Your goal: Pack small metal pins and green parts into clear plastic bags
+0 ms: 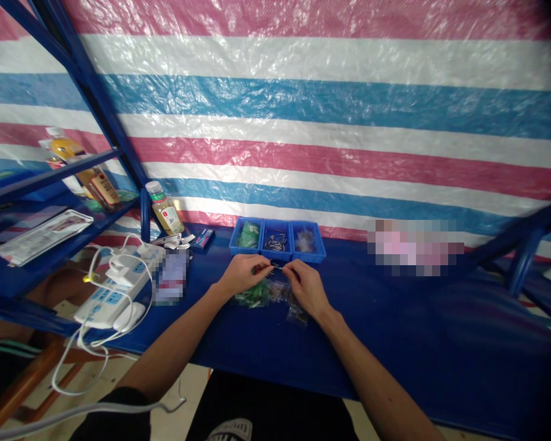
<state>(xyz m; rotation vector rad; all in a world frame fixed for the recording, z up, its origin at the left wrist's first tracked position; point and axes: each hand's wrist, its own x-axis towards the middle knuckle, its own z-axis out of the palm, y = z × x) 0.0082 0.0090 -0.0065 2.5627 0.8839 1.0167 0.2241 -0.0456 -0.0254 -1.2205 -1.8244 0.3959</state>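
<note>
My left hand (244, 274) and my right hand (307, 288) meet just in front of three small blue bins, fingertips pinched. Between them is a small slender stick-like piece (276, 266), too small to name exactly; both hands grip it. The left bin (244, 251) holds green pieces. Slim dark and silvery sticks (277, 242) lie in the middle bin, and clear or whitish small pieces (305, 241) fill the right one. Under my hands lie a pile of green pieces (256, 296), some brownish small pieces (279, 291) and a clear plastic bag (297, 316).
On the left are a white power strip (108, 300) with tangled cables, a drink bottle (164, 208) and a small dark blue box (203, 239). A blue metal frame (87, 92) rises there. Striped sheeting (303, 104) hangs behind the blue tabletop (395, 343).
</note>
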